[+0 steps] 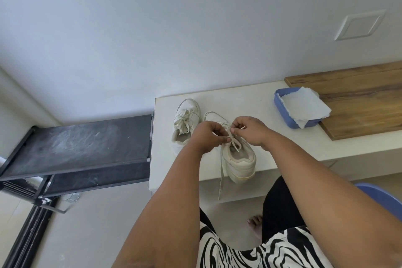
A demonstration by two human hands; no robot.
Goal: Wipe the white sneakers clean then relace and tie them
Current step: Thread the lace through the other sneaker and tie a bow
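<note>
Tying the near sneaker [238,159], frame centre: left hand [206,137] and right hand [253,130] each pinch its lace [233,142] above the tongue. Keep both sides taut and even; one tail hangs off the table [261,102] edge. Other sneaker [185,122], just left, looks tied. White table against a grey wall; blue tray [282,109] with a paper towel [304,104] at right, black rack [76,143] at left.

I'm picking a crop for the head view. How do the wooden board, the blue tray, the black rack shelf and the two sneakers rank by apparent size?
1. black rack shelf
2. wooden board, cut off by the frame edge
3. blue tray
4. nearer sneaker and farther sneaker: unranked, since the hands hide part of the nearer one.
</note>
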